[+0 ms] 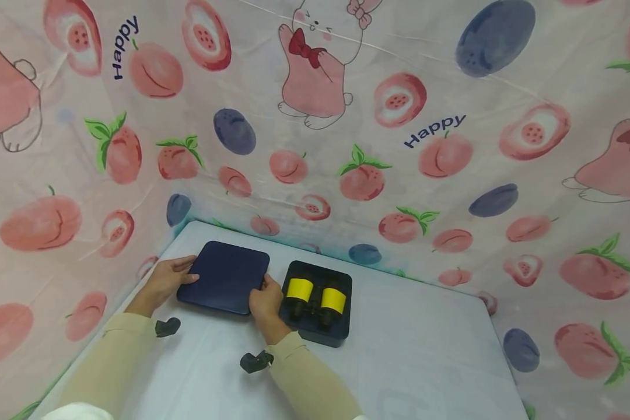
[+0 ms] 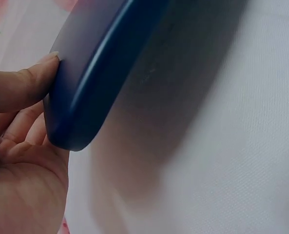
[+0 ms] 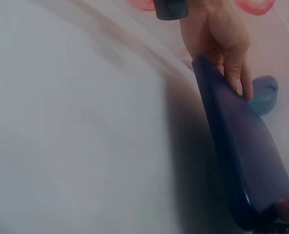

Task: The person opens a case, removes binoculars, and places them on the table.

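Both hands hold a dark blue, rounded-square box lid (image 1: pixel 228 277) by opposite sides. The left hand (image 1: pixel 163 283) pinches its left edge, thumb on top and fingers underneath, as the left wrist view shows at the lid's rim (image 2: pixel 93 73). On the right edge the right hand (image 1: pixel 266 303) grips; only a fingertip (image 3: pixel 288 209) of it shows in the right wrist view. The lid is off the table, its shadow below it. Just right of the right hand stands an open dark box (image 1: pixel 322 337), with yellow and black binoculars (image 1: pixel 333 301) lying inside.
A white cloth covers the table (image 1: pixel 415 350). Behind and on the sides hangs a fruit-and-rabbit printed curtain (image 1: pixel 315 140), meeting the table's back edge. A small black camera mount sits on each wrist, one of them the left mount (image 1: pixel 168 327).
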A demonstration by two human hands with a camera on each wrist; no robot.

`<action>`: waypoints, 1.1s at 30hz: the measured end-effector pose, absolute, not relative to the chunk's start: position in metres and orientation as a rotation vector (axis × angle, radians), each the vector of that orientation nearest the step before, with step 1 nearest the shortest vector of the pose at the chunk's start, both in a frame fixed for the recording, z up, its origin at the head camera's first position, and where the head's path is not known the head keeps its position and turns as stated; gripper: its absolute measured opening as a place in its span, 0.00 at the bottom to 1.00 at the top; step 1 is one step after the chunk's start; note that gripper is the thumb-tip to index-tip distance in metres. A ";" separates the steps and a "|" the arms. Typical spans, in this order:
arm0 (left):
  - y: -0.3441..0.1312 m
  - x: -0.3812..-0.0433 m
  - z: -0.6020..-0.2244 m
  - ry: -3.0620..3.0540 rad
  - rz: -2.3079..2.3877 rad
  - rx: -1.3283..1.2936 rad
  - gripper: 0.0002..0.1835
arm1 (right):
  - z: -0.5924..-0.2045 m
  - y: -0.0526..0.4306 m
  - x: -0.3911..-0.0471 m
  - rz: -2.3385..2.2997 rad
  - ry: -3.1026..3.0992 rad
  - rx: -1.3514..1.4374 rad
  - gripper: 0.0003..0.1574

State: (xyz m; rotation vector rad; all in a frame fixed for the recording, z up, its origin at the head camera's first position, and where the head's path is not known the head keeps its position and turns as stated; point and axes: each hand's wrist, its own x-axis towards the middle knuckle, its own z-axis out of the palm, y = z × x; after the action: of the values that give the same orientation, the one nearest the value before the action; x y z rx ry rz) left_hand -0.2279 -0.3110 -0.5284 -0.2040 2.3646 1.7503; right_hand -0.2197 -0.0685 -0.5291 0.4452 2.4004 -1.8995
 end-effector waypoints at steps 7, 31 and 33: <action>-0.311 -0.231 -0.540 2.340 1.742 -0.250 0.40 | -0.537 -0.072 -0.222 -1.854 2.422 0.444 0.39; -0.312 -0.236 -0.553 2.391 1.718 -0.254 0.40 | -0.550 -0.077 -0.222 -1.709 2.581 0.372 0.33; -0.312 -0.236 -0.554 2.400 1.707 -0.264 0.40 | -0.551 -0.078 -0.221 -1.692 2.585 0.360 0.34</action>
State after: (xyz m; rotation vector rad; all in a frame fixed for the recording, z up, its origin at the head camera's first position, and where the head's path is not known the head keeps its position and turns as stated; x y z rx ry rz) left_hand -0.2355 -0.3124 -0.5536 -0.2640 2.3997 1.7075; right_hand -0.2214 -0.0781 -0.5509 0.3597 2.5848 -1.6919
